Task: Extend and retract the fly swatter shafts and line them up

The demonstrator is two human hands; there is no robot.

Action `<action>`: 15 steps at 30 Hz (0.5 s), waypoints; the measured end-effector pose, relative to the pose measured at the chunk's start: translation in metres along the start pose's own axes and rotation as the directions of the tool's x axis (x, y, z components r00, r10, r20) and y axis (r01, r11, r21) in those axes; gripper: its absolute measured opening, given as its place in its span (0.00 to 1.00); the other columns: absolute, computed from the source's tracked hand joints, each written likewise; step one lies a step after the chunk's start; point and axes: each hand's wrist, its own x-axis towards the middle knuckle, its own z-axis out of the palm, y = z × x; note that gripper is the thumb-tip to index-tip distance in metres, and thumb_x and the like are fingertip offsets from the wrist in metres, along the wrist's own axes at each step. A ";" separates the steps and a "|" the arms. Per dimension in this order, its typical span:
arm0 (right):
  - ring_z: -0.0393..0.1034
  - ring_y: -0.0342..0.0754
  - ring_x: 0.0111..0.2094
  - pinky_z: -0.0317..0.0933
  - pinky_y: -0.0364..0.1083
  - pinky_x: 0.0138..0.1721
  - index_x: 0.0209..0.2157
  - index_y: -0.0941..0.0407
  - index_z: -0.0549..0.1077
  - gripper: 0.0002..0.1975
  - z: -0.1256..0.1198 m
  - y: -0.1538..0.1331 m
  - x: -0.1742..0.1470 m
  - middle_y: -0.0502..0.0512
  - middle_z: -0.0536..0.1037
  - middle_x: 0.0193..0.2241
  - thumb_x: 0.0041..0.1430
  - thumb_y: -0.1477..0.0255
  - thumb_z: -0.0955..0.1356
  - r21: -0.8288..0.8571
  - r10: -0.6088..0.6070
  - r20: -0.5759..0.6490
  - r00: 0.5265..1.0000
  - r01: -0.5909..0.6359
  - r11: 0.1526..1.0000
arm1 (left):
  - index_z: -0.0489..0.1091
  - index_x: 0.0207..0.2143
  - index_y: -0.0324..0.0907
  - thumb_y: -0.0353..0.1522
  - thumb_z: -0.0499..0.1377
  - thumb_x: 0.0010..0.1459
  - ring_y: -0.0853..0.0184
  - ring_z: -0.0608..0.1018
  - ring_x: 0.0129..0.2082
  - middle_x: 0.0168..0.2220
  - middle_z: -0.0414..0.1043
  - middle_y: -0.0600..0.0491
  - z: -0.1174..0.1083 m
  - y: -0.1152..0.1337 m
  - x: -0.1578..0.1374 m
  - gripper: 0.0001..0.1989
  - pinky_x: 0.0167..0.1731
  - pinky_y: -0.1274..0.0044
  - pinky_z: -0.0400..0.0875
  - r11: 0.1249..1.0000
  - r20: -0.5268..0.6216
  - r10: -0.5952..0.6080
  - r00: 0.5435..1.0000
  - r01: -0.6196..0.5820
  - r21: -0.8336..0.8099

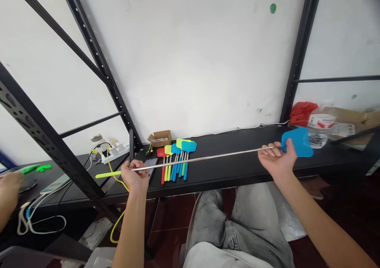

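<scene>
A long extended fly swatter (pixel 219 155) with a blue paddle, a thin metal rod and a yellow-green handle spans the view above the shelf. My left hand (pixel 135 175) is closed around the rod near its handle end. At the other end my right hand (pixel 279 157) grips the rod just below the blue paddle, thumb against the paddle's base. Behind the rod, several shorter fly swatters (pixel 175 169) in red, yellow-green and blue lie side by side on the black shelf (pixel 225 173), heads toward the wall.
A small cardboard box (pixel 160 138), a yellow-black cutter (pixel 150 150) and a phone (pixel 151 163) lie at the left. Right stand a plastic bottle (pixel 322 121) and a red bag (pixel 303 113). A power strip (pixel 114 154) and another person's hand (pixel 12 189) are beyond the left post.
</scene>
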 end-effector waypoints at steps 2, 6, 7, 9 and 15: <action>0.45 0.41 0.15 0.51 0.44 0.19 0.21 0.53 0.62 0.20 0.000 -0.002 0.001 0.43 0.47 0.12 0.61 0.55 0.63 -0.044 -0.006 -0.009 1.000 0.006 0.999 | 0.54 0.15 0.43 0.41 0.49 0.57 0.73 0.55 0.11 0.11 0.48 0.59 -0.001 0.000 0.000 0.20 0.15 0.79 0.55 1.000 -0.001 -0.004 1.000 0.004 -0.005; 0.48 0.41 0.15 0.51 0.44 0.19 0.23 0.53 0.66 0.24 -0.004 -0.004 0.006 0.45 0.52 0.13 0.61 0.49 0.60 -0.130 -0.040 -0.030 0.999 0.036 0.991 | 0.55 0.15 0.43 0.42 0.48 0.57 0.73 0.56 0.11 0.11 0.48 0.59 0.000 0.000 -0.002 0.20 0.15 0.79 0.55 0.999 0.015 0.017 1.000 -0.016 -0.035; 0.48 0.41 0.15 0.51 0.44 0.19 0.23 0.53 0.67 0.25 -0.006 -0.004 0.008 0.46 0.53 0.14 0.61 0.49 0.59 -0.148 -0.051 -0.039 0.998 0.044 0.988 | 0.55 0.15 0.43 0.43 0.48 0.57 0.73 0.56 0.11 0.11 0.48 0.59 0.000 0.000 -0.002 0.21 0.15 0.79 0.55 0.999 0.020 0.028 0.999 -0.027 -0.042; 0.49 0.41 0.16 0.50 0.44 0.19 0.23 0.53 0.68 0.25 -0.011 -0.005 0.012 0.47 0.54 0.14 0.62 0.50 0.58 -0.176 -0.070 -0.062 0.996 0.059 0.983 | 0.55 0.15 0.43 0.45 0.47 0.57 0.73 0.56 0.11 0.11 0.49 0.59 0.000 0.000 -0.002 0.22 0.14 0.79 0.54 0.997 0.018 0.050 0.999 -0.049 -0.052; 0.49 0.43 0.15 0.49 0.47 0.18 0.21 0.53 0.69 0.25 -0.028 -0.020 0.026 0.48 0.53 0.13 0.64 0.53 0.57 -0.197 -0.155 -0.142 0.978 0.126 0.972 | 0.54 0.16 0.43 0.44 0.47 0.56 0.74 0.54 0.11 0.12 0.49 0.59 -0.010 0.008 0.005 0.20 0.13 0.79 0.51 0.992 -0.067 0.081 0.994 -0.087 -0.091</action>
